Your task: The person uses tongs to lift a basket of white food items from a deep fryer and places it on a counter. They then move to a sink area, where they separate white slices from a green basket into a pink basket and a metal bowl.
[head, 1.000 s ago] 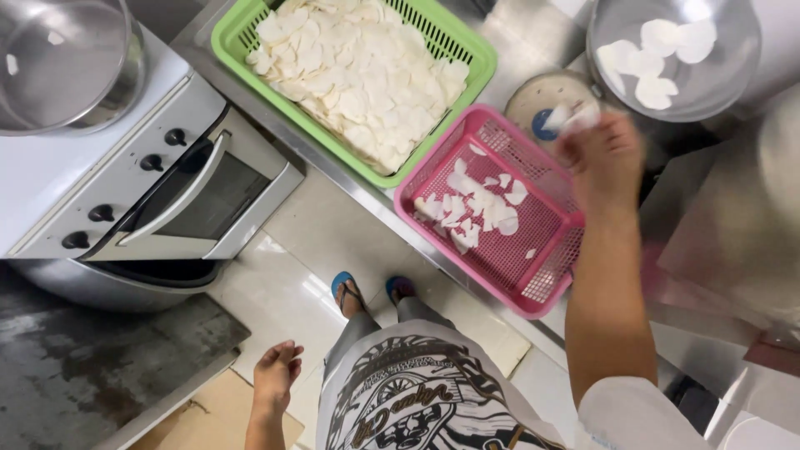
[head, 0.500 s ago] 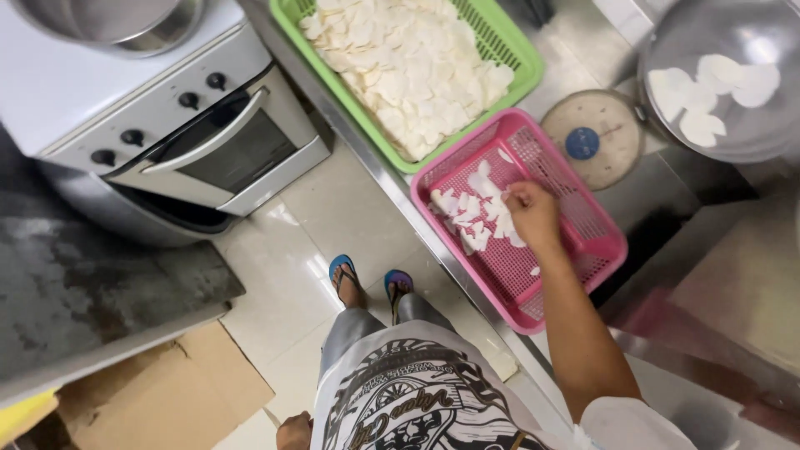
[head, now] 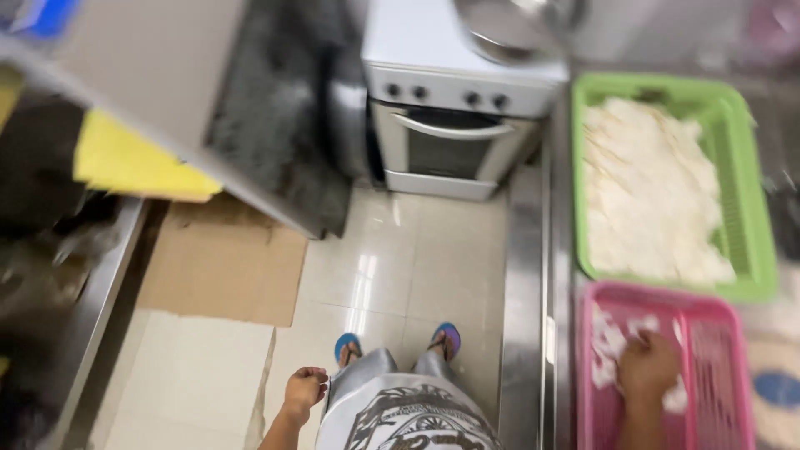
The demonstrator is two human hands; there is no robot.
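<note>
Since a moment ago the right hand (head: 648,367) has stayed down in the pink basket (head: 733,392) while the view swung left, blurring everything; it rests curled on the white slices (head: 607,343) beneath and just left of it, though whether it grips any cannot be told. Beyond it sits the green basket (head: 746,167) heaped with more slices, and the left hand (head: 305,388) hangs loosely curled and empty at the person's side, so the sorting looks paused.

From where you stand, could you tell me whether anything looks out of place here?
Flattened cardboard lies on the tiled floor beside the white oven, an odd spot for it. Otherwise the right hand rests in the pink basket among white pieces; nothing looks spilled.
</note>
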